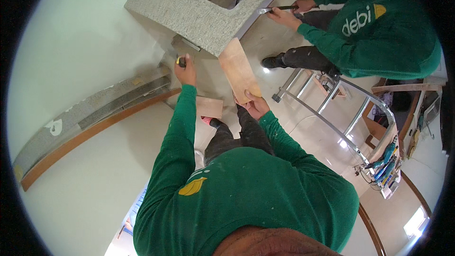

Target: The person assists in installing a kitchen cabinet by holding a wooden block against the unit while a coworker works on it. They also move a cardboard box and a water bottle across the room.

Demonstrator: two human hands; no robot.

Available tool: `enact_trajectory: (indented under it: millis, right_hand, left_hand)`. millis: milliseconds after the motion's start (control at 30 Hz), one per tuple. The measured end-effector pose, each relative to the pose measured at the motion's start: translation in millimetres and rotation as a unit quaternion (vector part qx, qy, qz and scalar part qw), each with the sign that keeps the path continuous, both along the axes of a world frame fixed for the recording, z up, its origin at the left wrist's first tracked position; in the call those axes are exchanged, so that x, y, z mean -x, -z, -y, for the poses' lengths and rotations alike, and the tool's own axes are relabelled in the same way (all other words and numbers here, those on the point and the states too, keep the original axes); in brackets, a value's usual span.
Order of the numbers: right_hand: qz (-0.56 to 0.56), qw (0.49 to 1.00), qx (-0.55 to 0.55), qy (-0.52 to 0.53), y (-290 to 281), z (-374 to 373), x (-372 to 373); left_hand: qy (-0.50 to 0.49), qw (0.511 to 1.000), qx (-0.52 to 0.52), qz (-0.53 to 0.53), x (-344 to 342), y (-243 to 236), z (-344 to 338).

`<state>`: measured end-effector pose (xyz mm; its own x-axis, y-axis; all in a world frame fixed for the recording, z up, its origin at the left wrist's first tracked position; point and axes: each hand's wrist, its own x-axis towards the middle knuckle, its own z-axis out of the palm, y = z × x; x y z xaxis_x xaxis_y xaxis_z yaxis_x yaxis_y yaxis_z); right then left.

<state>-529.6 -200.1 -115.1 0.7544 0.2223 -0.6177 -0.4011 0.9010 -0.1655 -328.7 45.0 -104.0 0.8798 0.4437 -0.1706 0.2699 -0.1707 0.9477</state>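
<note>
Starting at the left of the frame, showing speckled strips (118, 95) lying alongside a wooden strip (95, 137), and risking a knock against them if swinging the left forearm wide. Left of centre, curling the fingers of the left hand (188, 71) around a small yellow-and-black tool (181, 62), possibly a tape measure; risking a drop if loosening that hold while attending elsewhere. Lower down, showing a shorter board (209, 107) without clearly revealing its support. At the upper centre, showing a speckled tabletop (189, 23) with a cutout, its corner appearing just beside the long board (239, 68), not revealing whether touching. At the centre, gripping only the long board's lower end with the fingers of the right hand (256, 108); risking a tilting, twisting far end because of holding one end alone, and perhaps scraping the tabletop's corner. At the upper right, facing a co-worker (388, 33) holding a metal tool (271, 10); risking a bump if turning the board rightward. Farther right, showing a metal ladder (327, 104) bearing hand tools (386, 166); risking spilling them if catching its frame.
</note>
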Motion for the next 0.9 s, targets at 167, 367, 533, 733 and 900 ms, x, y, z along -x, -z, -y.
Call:
enact_trajectory:
  millis: [167, 367, 533, 733, 900]
  right_hand:
    - [0.02, 0.999, 0.04, 0.005, 1.3, -8.0, 3.1]
    - [0.026, 0.998, 0.062, 0.003, 3.0, -19.3, 11.1]
    - [0.024, 0.991, 0.081, 0.106, 14.7, -33.2, 10.1]
    - [0.03, 0.982, 0.163, 0.088, -6.0, -20.5, 4.8]
    - [0.063, 0.964, 0.252, 0.055, -33.7, -15.1, -0.7]
  left_hand:
    - [0.048, 0.992, -0.023, -0.118, 115.2, 62.8, -56.6]
    - [0.15, 0.964, -0.081, -0.203, 244.3, 87.6, -111.4]
    - [0.1, 0.931, 0.069, -0.343, 276.2, 73.3, -139.8]
    - [0.132, 0.944, 0.096, -0.287, 222.6, 40.0, -125.5]
    - [0.164, 0.952, 0.133, -0.222, 167.5, 11.4, -78.9]
